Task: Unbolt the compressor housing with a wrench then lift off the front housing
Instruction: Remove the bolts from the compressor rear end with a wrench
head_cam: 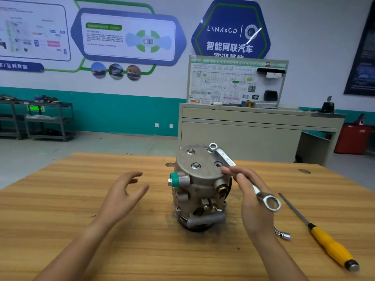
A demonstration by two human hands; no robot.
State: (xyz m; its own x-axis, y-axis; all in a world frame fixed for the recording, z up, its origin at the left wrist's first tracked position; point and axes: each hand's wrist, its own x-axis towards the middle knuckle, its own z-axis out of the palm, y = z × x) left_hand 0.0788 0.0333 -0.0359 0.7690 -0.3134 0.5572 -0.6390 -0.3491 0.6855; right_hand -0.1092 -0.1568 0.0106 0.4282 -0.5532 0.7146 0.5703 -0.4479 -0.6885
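Observation:
A grey metal compressor stands upright on the wooden table, its round front housing facing up. Two bolts show on the housing's left side, and one empty hole is at its near right. A silver ring wrench lies across the housing with its far ring on the back right bolt. My right hand grips the wrench at mid-shaft, index finger stretched along it. My left hand hovers open, left of the compressor, touching nothing.
A yellow-handled screwdriver lies on the table at the right. A small socket tool peeks out beside my right wrist. Behind the table stand a beige cabinet with a wiring display board and, far left, metal shelves.

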